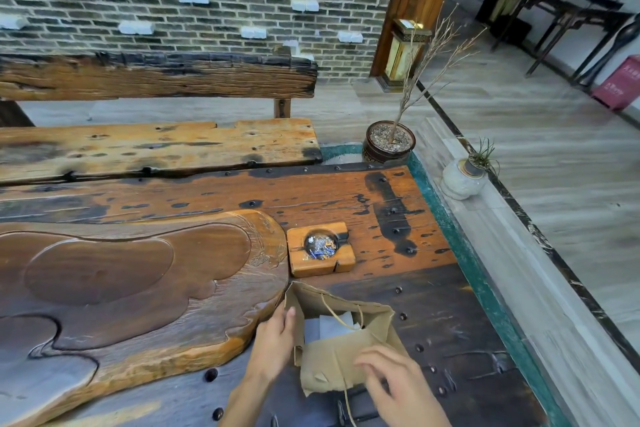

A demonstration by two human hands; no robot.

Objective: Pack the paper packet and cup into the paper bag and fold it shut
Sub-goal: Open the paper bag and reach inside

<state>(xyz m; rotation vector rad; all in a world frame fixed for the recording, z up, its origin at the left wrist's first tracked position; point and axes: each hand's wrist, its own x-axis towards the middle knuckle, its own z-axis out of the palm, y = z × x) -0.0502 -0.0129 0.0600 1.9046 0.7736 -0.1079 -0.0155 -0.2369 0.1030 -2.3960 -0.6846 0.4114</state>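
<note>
A brown paper bag [332, 362] stands open-topped on the dark wooden table [433, 305], near its front edge. Its near flap is bent down and outward, and a twine handle hangs over the front. Inside the mouth something white [332, 324] shows; whether that is the paper packet or the cup is not clear. My left hand [275, 340] presses against the bag's left wall, fingers on the rim. My right hand [391, 381] rests on the bent-down front flap, fingers spread and slightly blurred.
A carved wooden tea tray [121, 288] fills the left of the table. A square wooden ashtray [320, 250] sits just beyond the bag. Farther back stand a bench [156, 142] and a potted dry branch [389, 142]. The table's right edge drops to a stone ledge.
</note>
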